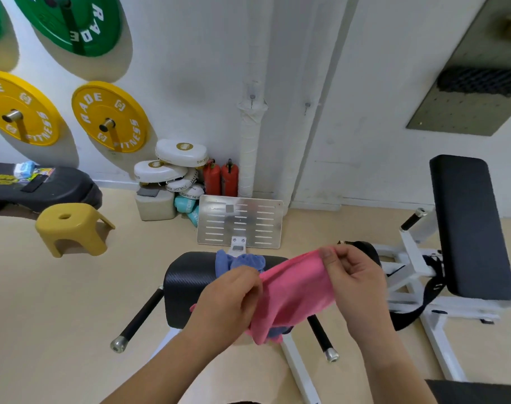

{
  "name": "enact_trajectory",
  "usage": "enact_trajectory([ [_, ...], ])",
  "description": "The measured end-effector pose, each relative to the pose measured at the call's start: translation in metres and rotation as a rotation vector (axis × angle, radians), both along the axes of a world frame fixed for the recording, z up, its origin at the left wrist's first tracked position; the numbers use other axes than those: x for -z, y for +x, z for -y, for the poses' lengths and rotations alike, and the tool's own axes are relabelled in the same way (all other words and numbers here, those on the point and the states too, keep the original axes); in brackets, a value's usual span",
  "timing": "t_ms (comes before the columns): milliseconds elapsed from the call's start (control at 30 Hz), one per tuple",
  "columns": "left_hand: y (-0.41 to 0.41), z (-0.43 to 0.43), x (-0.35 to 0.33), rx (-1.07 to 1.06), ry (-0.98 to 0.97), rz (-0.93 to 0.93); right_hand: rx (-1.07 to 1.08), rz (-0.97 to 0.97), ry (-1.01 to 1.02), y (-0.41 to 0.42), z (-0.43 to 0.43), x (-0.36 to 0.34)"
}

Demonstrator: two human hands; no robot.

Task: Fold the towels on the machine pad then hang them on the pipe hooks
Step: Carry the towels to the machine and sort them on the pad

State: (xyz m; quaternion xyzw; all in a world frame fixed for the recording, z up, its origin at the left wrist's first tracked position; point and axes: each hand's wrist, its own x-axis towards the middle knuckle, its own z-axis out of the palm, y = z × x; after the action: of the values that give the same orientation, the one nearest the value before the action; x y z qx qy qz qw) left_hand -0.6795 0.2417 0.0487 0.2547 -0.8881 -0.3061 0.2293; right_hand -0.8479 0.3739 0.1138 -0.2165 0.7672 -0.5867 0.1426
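Above the machine pad [187,284] the pink towel [298,290] is held lifted and stretched, probably to line up its edges for a fold; the left hand [228,298] has its grip pinched on the towel's near edge; the right hand [356,278] has its grip clamped on the far corner; a crumpled blue towel [239,262] waits on the pad's far side; the pipe hooks [252,99] stand empty well beyond the pad.

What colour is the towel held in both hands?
The towel is pink, shown in the head view.
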Motion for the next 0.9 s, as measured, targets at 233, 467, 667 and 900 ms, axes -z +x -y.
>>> enact_trajectory([
  [233,-0.054,-0.028,0.001,-0.03,0.172,-0.021,-0.065,0.079,-0.145,-0.029,-0.043,-0.014],
  [467,-0.113,-0.073,0.021,0.058,0.152,-0.003,-0.229,0.035,-0.13,-0.06,-0.077,-0.022],
  [667,-0.125,-0.113,0.05,0.137,0.194,-0.014,-0.201,0.038,-0.094,-0.096,-0.092,0.004],
  [900,-0.094,-0.143,0.088,0.003,0.193,0.07,-0.208,0.016,0.087,-0.116,-0.1,0.065],
])
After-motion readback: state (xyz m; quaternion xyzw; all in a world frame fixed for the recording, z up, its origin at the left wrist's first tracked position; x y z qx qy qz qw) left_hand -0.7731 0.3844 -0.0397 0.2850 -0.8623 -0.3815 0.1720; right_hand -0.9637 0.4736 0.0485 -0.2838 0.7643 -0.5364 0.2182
